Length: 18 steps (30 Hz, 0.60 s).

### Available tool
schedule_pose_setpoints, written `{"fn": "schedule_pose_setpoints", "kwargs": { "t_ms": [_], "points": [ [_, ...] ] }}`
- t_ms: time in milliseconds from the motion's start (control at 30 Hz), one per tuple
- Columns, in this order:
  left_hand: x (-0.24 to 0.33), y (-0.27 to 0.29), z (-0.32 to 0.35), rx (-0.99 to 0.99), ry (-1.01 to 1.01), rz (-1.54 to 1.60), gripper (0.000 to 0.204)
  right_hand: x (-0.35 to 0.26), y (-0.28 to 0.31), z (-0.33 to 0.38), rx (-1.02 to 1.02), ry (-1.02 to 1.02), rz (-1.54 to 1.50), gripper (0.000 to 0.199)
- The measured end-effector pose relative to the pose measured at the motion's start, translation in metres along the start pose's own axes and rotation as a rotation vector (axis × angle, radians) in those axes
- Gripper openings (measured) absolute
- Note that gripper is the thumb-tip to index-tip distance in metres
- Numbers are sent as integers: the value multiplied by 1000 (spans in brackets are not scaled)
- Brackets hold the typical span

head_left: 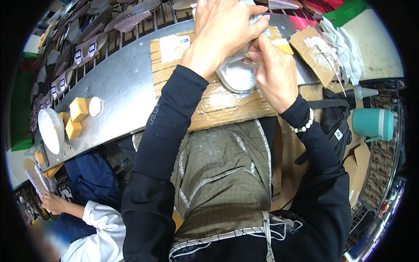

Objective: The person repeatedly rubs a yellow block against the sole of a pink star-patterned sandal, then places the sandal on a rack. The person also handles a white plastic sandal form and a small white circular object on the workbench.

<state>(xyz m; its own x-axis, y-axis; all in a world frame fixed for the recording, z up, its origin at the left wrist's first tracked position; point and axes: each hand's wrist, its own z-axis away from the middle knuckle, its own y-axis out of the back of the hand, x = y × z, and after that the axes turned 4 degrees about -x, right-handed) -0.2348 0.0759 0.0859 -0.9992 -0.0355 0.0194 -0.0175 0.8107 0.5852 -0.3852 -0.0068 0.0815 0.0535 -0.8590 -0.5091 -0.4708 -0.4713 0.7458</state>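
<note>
Near the top of the view, my left hand (224,35) is closed over a white, sole-shaped piece (238,79) with a raised rim. Its upper fingers run out at the picture's edge, and pale blue material shows beside them. The rounded near end of the piece juts out below my hands. Just right of it, my right hand (277,72) is pinched shut at the piece's edge; what the fingertips hold is too small to make out. Beneath both hands lies a taped cardboard sheet (209,114) on the metal table (124,89).
At left are yellow sponge blocks (79,109), a white disc (95,106) and a white bowl (51,131). Paste-smeared cardboard (314,54) and white cloths (351,54) lie right. A rack of sole-shaped pieces (131,17) runs behind. A teal jug (371,124) stands right; another person (98,227) sits lower left.
</note>
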Motion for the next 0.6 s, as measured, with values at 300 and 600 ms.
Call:
{"fn": "schedule_pose_setpoints", "kwargs": {
  "t_ms": [300, 600],
  "points": [
    [5, 0, -1, 65, 51, -3, 28, -2, 2, 5, 24, -5, 46, 16],
    [-1, 1, -5, 64, 96, 14, 29, -19, 20, 42, 136, -131, -47, 24]
  ]
}}
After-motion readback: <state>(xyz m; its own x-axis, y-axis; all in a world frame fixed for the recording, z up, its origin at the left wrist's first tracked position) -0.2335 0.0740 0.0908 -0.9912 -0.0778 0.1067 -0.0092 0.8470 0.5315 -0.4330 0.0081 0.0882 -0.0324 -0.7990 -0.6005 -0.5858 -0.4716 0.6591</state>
